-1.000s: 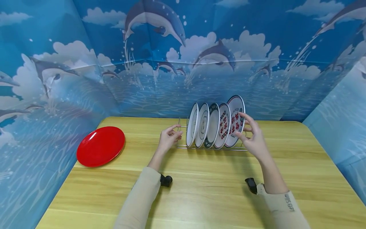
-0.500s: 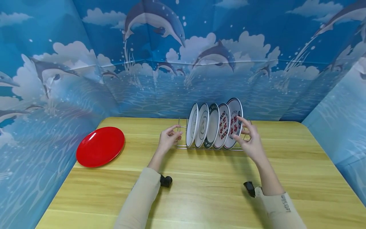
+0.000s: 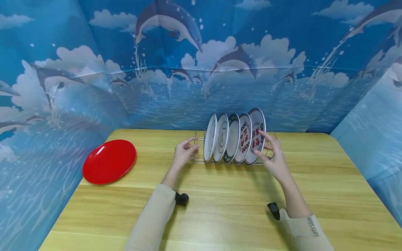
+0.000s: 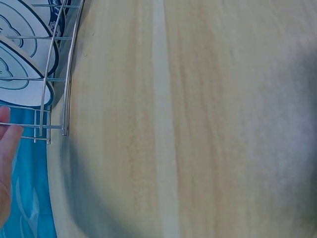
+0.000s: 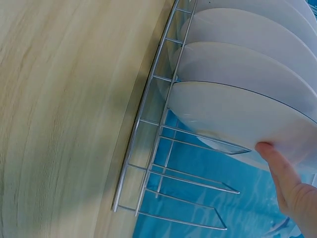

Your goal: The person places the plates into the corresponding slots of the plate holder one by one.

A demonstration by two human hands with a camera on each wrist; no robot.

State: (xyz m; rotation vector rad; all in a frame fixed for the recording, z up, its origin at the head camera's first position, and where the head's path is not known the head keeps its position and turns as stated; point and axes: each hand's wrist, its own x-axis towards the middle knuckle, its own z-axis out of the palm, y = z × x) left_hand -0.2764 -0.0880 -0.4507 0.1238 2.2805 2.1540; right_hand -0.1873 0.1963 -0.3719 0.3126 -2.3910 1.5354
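A wire dish rack [image 3: 232,162] stands at the back of the table with several patterned white plates on edge in it. My left hand [image 3: 184,152] pinches the rack's left end wire; the left wrist view shows its fingertips [image 4: 14,133] against that wire. At the other end, my right hand [image 3: 275,157] holds the rightmost plate [image 3: 257,122], white with red characters and a dark rim. In the right wrist view one fingertip [image 5: 265,148] touches the plate's plain outer side. That plate stands upright between wires, leaning slightly.
A red plate [image 3: 109,161] lies flat at the table's left side. The wooden table [image 3: 220,209] reaches back to a blue dolphin-print cloth [image 3: 150,97]. Bare slots of the rack [image 5: 188,183] lie right of the last plate.
The rightmost plate has come down and left, closer to its neighbour, and my right hand has followed it. My left hand has stayed at the rack's end.
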